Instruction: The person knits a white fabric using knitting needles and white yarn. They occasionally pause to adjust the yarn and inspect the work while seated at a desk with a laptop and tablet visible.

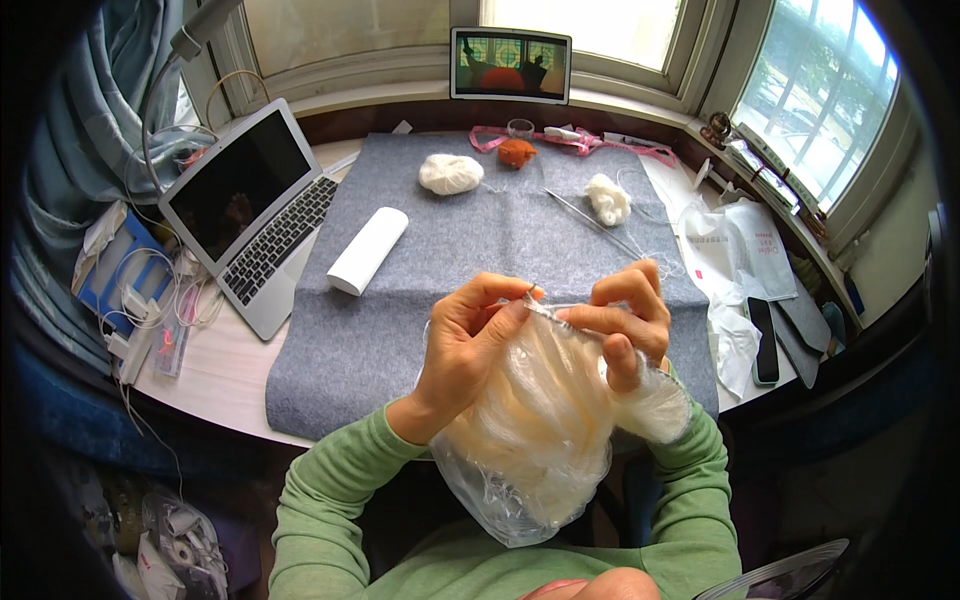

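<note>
Cream knitting (547, 397) hangs from my two hands over the table's near edge, its lower part inside a clear plastic bag (499, 502). My left hand (472, 330) pinches the work near a needle tip, thumb against forefinger. My right hand (630, 322) grips the knitting needle (574, 328), which carries a row of stitches. A fold of the fabric (660, 405) drapes below my right wrist. Ahead lie a ball of white yarn (450, 174), a smaller white yarn bundle (607, 199) and another long needle (592, 221).
A grey felt mat (360, 337) covers the table. On it rests a white oblong case (367, 251). An open laptop (255, 217) stands left, a tablet (510, 66) at the window. A pink tape measure (592, 142) and small orange object (517, 153) lie behind; a phone (763, 341) is right.
</note>
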### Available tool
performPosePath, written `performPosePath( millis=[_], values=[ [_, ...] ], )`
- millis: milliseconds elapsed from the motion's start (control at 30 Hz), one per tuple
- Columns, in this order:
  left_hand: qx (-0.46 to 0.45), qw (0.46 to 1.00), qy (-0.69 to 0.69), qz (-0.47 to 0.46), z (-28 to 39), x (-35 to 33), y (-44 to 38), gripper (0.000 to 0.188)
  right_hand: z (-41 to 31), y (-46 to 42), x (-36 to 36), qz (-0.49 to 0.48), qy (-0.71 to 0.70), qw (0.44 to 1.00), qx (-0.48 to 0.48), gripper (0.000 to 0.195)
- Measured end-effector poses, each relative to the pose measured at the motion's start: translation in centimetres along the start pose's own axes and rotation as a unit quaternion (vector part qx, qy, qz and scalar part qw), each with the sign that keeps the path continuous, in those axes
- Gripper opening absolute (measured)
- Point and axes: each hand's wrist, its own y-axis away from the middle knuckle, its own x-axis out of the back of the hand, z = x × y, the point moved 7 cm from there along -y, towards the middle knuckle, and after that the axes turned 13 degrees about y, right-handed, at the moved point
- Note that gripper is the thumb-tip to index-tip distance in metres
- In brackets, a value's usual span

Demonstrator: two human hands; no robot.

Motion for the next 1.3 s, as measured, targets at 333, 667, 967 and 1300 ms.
performPosePath(
  millis=[333, 667, 967, 1300],
  values=[
    [0.026, 0.999, 0.007, -0.030, -1.2, -0.4, -0.1, 0.015, 1.2, 0.6, 0.3, 0.093, 0.011, 0.995, -0.029, 0.041],
    [0.043, 0.998, 0.019, -0.030, -0.5, -0.5, -0.2, 0.019, 1.2, 0.6, 0.5, 0.102, 0.038, 0.994, -0.026, 0.041],
    [0.067, 0.996, 0.058, -0.020, -0.2, -0.2, -0.2, 0.021, 1.2, 0.8, 1.0, 0.102, 0.012, 0.994, -0.026, 0.042],
    [0.037, 0.997, 0.072, 0.003, 0.1, 0.1, -0.3, 0.017, 0.3, 0.5, 0.7, 0.083, 0.048, 0.995, 0.002, 0.034]
  ],
)
